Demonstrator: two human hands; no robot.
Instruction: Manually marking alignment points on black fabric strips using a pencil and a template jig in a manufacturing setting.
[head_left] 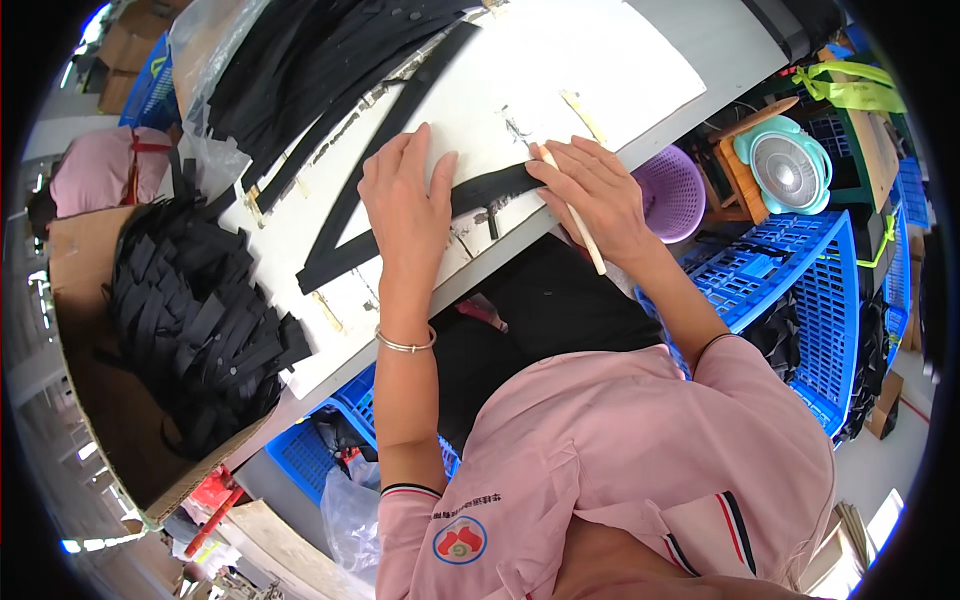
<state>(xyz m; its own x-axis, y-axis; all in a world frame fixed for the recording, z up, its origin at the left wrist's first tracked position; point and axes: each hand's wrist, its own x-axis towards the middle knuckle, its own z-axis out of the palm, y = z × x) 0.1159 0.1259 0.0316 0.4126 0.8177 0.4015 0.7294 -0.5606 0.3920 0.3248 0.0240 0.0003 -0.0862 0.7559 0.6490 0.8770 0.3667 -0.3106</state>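
Note:
My left hand (408, 200) lies with its fingers stretched out on a white board (640, 60), across a black fabric strip (490, 192). That strip runs from the board's lower left toward my right hand (600, 195). Closed fingers of the right hand hold a slim cream-coloured stick (578, 220), whose upper end points at the board. The same fingertips touch the strip's right end. A second black strip (390, 140) slants up the board to the left of my left hand and meets the first at its lower end.
A pile of black strips (320, 60) covers the table's far left. The cardboard box (90, 270) at left is full of black pieces. To the right stand a purple basket (670, 195), a turquoise fan (788, 165) and blue crates (830, 300). Another person (105, 170) sits at far left.

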